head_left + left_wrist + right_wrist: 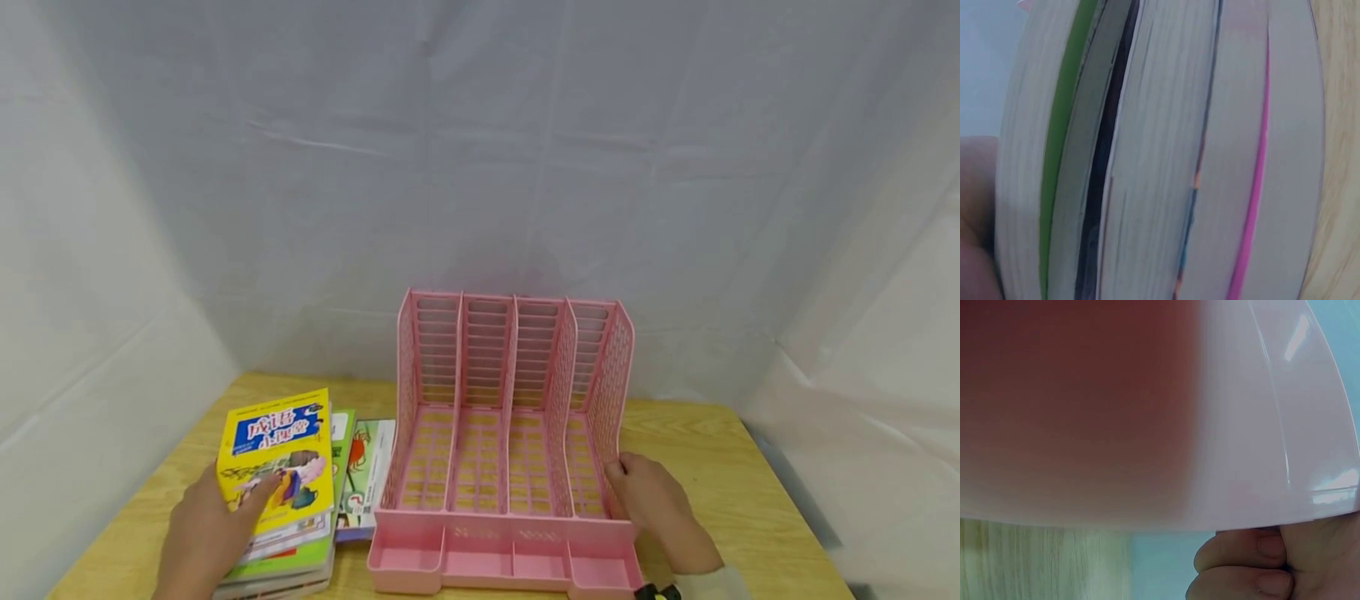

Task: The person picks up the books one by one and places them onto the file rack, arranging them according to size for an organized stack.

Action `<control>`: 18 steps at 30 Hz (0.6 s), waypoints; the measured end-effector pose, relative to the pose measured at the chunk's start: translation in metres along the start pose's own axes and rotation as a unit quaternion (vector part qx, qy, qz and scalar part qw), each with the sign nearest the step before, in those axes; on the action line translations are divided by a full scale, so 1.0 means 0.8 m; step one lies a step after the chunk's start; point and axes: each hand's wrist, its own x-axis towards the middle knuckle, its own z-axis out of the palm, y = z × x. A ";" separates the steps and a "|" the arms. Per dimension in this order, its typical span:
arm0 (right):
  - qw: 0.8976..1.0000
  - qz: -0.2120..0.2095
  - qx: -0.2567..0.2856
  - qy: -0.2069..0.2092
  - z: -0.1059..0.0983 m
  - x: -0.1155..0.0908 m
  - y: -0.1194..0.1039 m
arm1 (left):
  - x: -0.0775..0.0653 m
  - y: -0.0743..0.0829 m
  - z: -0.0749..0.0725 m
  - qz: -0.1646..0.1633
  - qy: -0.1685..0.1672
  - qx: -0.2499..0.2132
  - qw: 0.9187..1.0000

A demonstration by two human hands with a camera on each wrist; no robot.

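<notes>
My left hand (pixel 213 525) is at a stack of books on the left of the table. Its thumb lies across the cover of the yellow book (pixel 300 433) on top, with its other fingers hidden along the left side. The left wrist view shows the page edges of the stacked books (pixel 1160 150) close up, with part of the hand at the left. A pink desktop file organizer (pixel 506 529) stands at mid-table, its upright slots facing me. With its fingers curled, my right hand (pixel 656 500) grips the organizer's lower right side; the pink side panel (pixel 1241 425) fills much of the right wrist view.
Beside the stack, a book with a red crab on its cover (pixel 367 467) lies against the organizer's left side. Shallow compartments (pixel 540 565) run along the organizer's front. White sheeting (pixel 480 167) hangs behind and on both sides of the wooden table (pixel 697 433).
</notes>
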 end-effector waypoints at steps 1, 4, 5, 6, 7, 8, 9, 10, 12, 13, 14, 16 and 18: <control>1.000 0.001 0.000 -0.001 0.000 0.000 0.000 | 0.000 0.000 0.000 0.001 -0.001 -0.001 1.000; 1.000 0.000 -0.001 0.002 0.001 0.000 0.001 | 0.000 -0.002 0.001 0.005 0.000 -0.001 1.000; 1.000 0.000 -0.001 0.002 0.001 0.000 0.001 | 0.000 -0.002 0.001 0.005 0.001 -0.002 1.000; 1.000 -0.001 -0.001 0.001 0.001 0.000 0.001 | 0.000 -0.002 0.001 0.004 0.001 -0.002 1.000; 1.000 -0.001 -0.001 0.001 0.001 0.000 0.001 | 0.000 -0.002 0.001 0.003 0.002 -0.003 1.000; 1.000 -0.002 0.000 0.001 0.001 0.000 0.001 | 0.000 -0.001 0.001 0.001 0.002 -0.003 1.000; 1.000 -0.001 0.003 0.000 0.000 0.000 0.001 | 0.000 0.000 0.002 0.000 0.002 -0.003 1.000; 1.000 0.000 0.004 -0.001 0.000 -0.001 0.000 | 0.000 0.000 0.001 0.000 0.002 -0.003 1.000; 1.000 0.001 0.004 -0.002 -0.001 -0.001 -0.001 | -0.001 0.001 0.000 0.001 0.001 -0.006 1.000; 1.000 0.001 0.003 0.000 -0.002 -0.001 -0.001 | -0.002 0.001 0.000 0.003 0.001 -0.007 1.000; 1.000 0.001 0.003 0.000 -0.002 -0.001 -0.002 | -0.003 0.001 0.000 0.004 0.000 -0.008 1.000; 1.000 0.000 0.000 0.001 -0.002 -0.002 -0.002 | -0.003 0.000 -0.001 0.009 -0.002 -0.011 1.000; 1.000 0.002 -0.001 -0.002 -0.001 -0.002 -0.003 | -0.004 -0.001 -0.002 0.009 -0.006 -0.014 1.000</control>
